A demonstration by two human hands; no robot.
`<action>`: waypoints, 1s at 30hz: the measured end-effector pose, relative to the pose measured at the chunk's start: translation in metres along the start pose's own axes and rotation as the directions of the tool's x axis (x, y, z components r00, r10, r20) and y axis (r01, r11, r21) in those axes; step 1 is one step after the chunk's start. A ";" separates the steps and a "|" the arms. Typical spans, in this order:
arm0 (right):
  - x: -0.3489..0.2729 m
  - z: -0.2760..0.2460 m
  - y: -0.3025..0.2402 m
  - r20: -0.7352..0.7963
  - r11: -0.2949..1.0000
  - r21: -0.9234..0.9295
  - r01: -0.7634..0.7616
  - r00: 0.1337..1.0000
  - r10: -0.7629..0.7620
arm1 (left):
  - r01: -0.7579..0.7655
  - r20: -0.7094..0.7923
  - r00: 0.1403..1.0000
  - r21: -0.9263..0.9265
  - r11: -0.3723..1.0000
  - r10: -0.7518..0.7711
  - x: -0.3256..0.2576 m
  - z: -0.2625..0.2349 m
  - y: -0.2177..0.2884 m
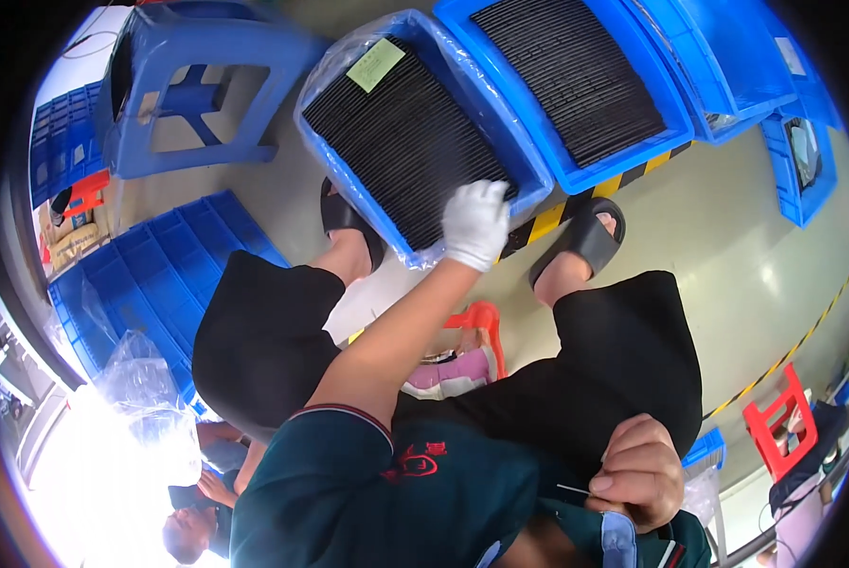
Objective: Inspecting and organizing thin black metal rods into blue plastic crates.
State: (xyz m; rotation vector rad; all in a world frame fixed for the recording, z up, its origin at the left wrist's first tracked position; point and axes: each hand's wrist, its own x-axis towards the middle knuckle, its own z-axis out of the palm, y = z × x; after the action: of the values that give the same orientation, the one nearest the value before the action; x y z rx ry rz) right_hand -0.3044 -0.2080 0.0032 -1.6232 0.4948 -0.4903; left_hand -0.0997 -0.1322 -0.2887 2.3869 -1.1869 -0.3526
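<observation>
My left hand (476,224), in a white glove, is at the near right corner of a blue crate (533,180) lined with clear plastic. Its fingers are curled down at the edge of the packed thin black rods (405,133); what they grip, if anything, is hidden. A pale yellow-green paper slip (376,65) lies on the rods toward the far end. Close to my chest, my bare right hand (637,469) is closed, with a thin white stick (573,489) jutting out from between thumb and fingers.
Another blue crate (675,142) of black rods stands to the right, with more blue crates (746,57) beyond. A blue stool (192,95) is at the far left, near an empty-looking divided blue crate (159,275). Yellow-black tape (547,222) crosses the floor. Another person (192,530) sits at lower left.
</observation>
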 end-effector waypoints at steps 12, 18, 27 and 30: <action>0.009 0.023 -0.002 0.076 0.995 -0.034 0.092 0.993 -0.089 | 0.330 -0.093 0.942 0.442 0.834 -0.323 0.030 -0.061 -0.122; 0.017 0.030 -0.002 0.089 0.997 -0.046 0.064 0.994 -0.059 | 0.232 -0.142 0.973 0.593 0.771 -0.184 0.083 -0.075 -0.165; 0.026 0.032 0.000 0.107 0.996 -0.084 0.022 0.994 -0.013 | 0.177 -0.052 0.982 0.608 0.774 -0.183 0.136 -0.099 -0.218; 0.028 0.032 0.001 0.106 0.994 -0.105 -0.005 0.994 0.016 | 0.142 0.023 0.981 0.588 0.796 -0.192 0.147 -0.104 -0.212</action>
State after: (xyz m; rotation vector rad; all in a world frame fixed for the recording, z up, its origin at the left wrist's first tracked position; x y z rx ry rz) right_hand -0.2630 -0.1985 -0.0002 -1.7367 0.4546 -0.3725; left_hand 0.1767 -0.1087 -0.3077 3.0533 -1.2579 -0.1465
